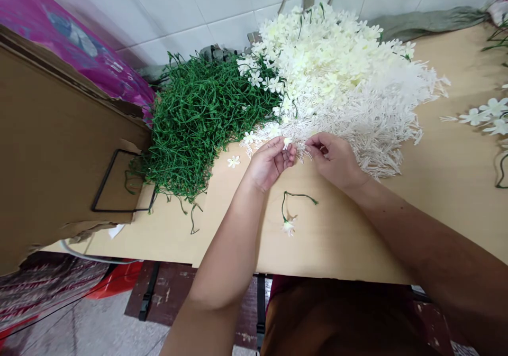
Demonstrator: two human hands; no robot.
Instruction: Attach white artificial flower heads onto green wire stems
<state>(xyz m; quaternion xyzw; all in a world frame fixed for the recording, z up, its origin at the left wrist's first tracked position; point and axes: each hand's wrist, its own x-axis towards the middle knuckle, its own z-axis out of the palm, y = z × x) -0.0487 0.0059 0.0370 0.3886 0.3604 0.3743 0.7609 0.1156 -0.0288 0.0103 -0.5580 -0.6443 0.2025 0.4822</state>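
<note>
My left hand (270,161) is curled and pinches a small white flower piece at the near edge of a big heap of white artificial flowers (337,75). My right hand (333,159) is closed too, fingers pinched close to the left hand's, on a thin white piece I cannot make out. On the wooden table (436,186) just below both hands lies a green stem with a white flower (289,219) on its end. A pile of green plastic stems (198,118) lies to the left of the hands.
A cardboard box (51,149) stands at the left, with a pink bag (71,44) behind it. A loose white flower (234,161) lies by the green pile. More flowers on stems (488,115) lie at the right edge. A tiled wall backs the table.
</note>
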